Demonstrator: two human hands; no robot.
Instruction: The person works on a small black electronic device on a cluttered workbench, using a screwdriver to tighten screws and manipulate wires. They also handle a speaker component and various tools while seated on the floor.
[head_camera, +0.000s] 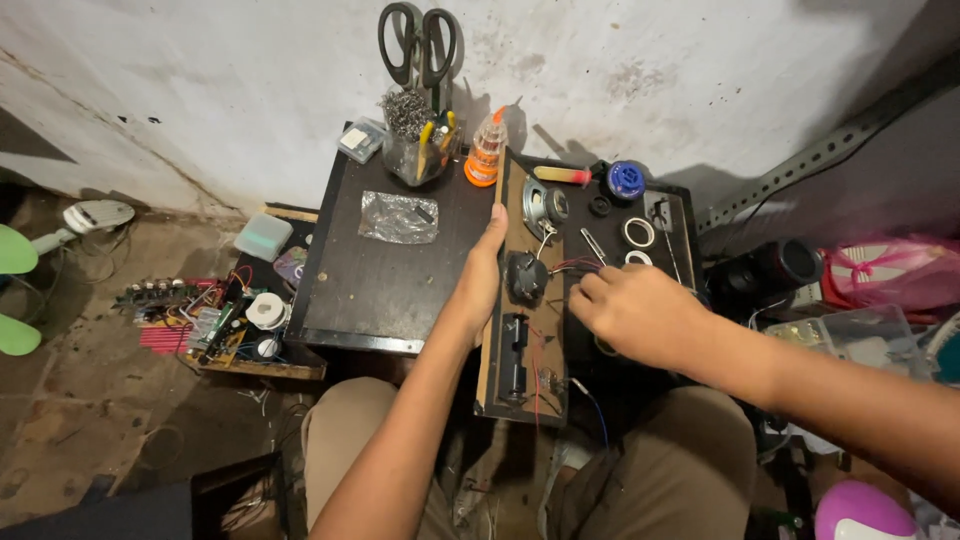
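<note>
Here the left hand (482, 268) gripped the left edge of a brown panel (519, 300) fitted with small speakers (545, 205), lying across a dark table (390, 280). Right hand (630, 312) curled over red wires (570, 266) near the panel's middle; whether it pinched them, unclear. Scissors (418, 45) hung on the far wall.

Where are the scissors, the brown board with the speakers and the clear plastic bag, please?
scissors (417, 45), head view, on the black handles.
brown board (520, 195), head view, on its bare upper part.
clear plastic bag (397, 217), head view, on its middle.
</note>
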